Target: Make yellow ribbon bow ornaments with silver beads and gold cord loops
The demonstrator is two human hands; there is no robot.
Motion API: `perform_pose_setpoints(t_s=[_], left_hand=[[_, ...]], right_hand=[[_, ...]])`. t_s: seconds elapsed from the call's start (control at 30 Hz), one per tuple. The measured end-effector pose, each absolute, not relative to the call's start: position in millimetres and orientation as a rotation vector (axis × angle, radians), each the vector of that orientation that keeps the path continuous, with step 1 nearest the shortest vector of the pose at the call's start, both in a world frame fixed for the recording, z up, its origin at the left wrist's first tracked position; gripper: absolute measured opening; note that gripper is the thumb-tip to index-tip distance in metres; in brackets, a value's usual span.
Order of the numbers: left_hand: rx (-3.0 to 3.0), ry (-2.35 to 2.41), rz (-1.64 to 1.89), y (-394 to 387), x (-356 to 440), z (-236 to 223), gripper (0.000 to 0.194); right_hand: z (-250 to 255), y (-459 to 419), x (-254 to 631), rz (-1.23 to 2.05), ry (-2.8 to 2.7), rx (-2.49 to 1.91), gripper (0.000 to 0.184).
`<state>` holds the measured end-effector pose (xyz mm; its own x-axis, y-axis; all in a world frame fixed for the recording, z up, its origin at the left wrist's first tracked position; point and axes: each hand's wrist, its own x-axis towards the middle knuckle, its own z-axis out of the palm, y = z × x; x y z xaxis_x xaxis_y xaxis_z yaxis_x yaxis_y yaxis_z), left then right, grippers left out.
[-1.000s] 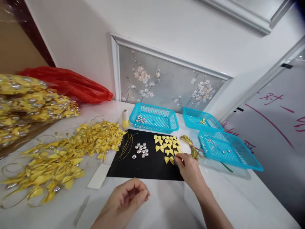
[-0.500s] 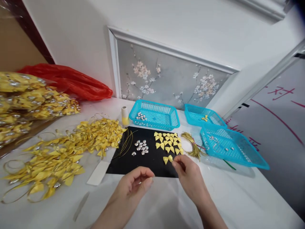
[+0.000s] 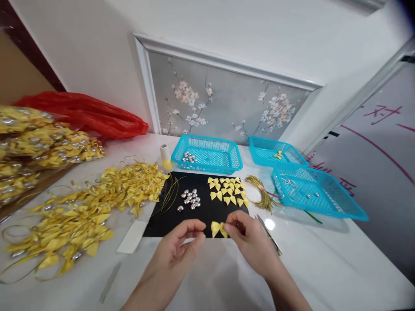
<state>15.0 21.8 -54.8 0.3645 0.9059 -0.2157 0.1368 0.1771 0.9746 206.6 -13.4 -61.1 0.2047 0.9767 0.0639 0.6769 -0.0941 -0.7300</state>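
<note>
Between thumb and fingertips my right hand point(image 3: 248, 237) pinches the right side of a yellow ribbon bow point(image 3: 216, 229), held over the front edge of the black mat point(image 3: 173, 224). Just left of the bow, my left hand point(image 3: 181, 250) is curled with a small gap between thumb and forefinger and nothing visible in it. Several more yellow bows point(image 3: 227, 190) lie in rows on the mat's right part. A cluster of shiny silver beads point(image 3: 192, 198) sits left of them, and thin gold cords point(image 3: 170, 196) cross the mat's left edge.
Three blue baskets point(image 3: 207, 166) stand behind and to the right. A bundle of gold cords point(image 3: 262, 194) and metal scissors or tweezers point(image 3: 269, 235) lie right of the mat. On the left are a heap of yellow bow strings point(image 3: 129, 185), a white card point(image 3: 131, 237) and a thread spool point(image 3: 166, 156).
My right hand has drawn one bow away from the rows, toward me and left. My left hand has moved slightly up, its thumb and forefinger parting. The metal tool has come into sight.
</note>
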Motion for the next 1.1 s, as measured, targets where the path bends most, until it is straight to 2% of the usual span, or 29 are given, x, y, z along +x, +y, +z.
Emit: perform_pose_setpoints(t_s=[0.13, 0.27, 0.43, 0.53, 0.67, 0.77, 0.97, 1.1], left_hand=[[1.274, 0.98, 0.718, 22.3, 17.1, -44.9, 0.023], [1.257, 0.938, 0.686, 16.8, 19.0, -34.8, 0.007], [1.139, 0.975, 0.734, 10.6, 19.2, -28.7, 0.008], [1.151, 0.984, 0.744, 9.0, 18.0, -27.8, 0.009], [1.246, 1.004, 0.755, 6.6, 15.8, -26.1, 0.009], [1.04, 0.98, 0.763, 3.7, 16.4, -25.2, 0.01], [0.6, 0.888, 0.716, 2.9, 20.9, -24.5, 0.023], [0.506, 0.939, 0.786, 5.7, 18.8, -24.4, 0.031]], right_hand=[[-35.7, -34.8, 192.5, 0.675, -1.573, -1.686, 0.016], [-30.4, -44.7, 187.8, 0.76, -1.437, -1.55, 0.018], [-39.6, -49.4, 184.0, 1.134, -1.258, -1.368, 0.027], [-39.9, -50.2, 176.3, 1.196, -1.118, -1.278, 0.032], [-39.8, -51.9, 166.2, 1.185, -1.045, -1.292, 0.04], [-45.4, -53.9, 158.6, 1.101, -1.077, -1.305, 0.042], [-55.9, -58.1, 149.5, 0.705, -1.258, -1.224, 0.031], [-55.0, -60.9, 162.2, 0.625, -1.227, -1.331, 0.024]])
